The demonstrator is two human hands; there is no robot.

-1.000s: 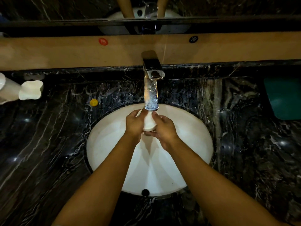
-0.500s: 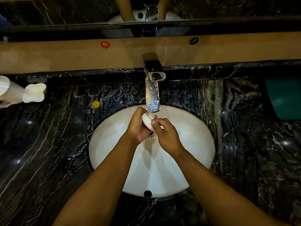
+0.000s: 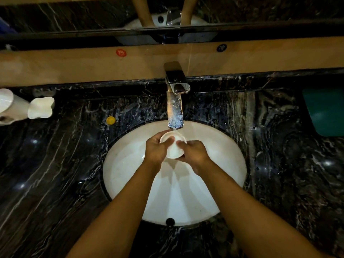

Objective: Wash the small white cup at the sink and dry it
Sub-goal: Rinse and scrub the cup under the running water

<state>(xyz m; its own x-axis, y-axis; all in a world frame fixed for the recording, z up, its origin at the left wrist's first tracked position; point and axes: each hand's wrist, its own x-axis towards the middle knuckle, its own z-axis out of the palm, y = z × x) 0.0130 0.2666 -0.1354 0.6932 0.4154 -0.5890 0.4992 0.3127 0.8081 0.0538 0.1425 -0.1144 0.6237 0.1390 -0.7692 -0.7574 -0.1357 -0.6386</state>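
A: What occupies the near part of the view?
B: Two bare forearms reach in from the near edge over the white oval sink [image 3: 229, 164], which is sunk into the dark veined tabletop [image 3: 55, 174]. A round black overflow hole [image 3: 170, 221] sits in the sink's near wall.

A: And at the hands?
B: The left hand [image 3: 155, 150] and the right hand [image 3: 194, 152] are both closed around the small white cup [image 3: 173, 147], one on each side. The cup is held above the basin, toward the sink's far rim, tipped so that its rim points away and its base faces the viewer.

A: What lies directly beyond the cup?
B: The chrome faucet [image 3: 176, 101], its spout ending just above the cup's rim. Whether water is running cannot be told.

A: And on the rest of the tabletop?
B: Near the far-left edge, a small yellow round object [image 3: 111, 120] and a white dispenser [image 3: 28, 108]; at the far-right edge, a dark green object [image 3: 325, 112]. Beyond these runs a tan ledge [image 3: 74, 66], then a mirror [image 3: 74, 17].
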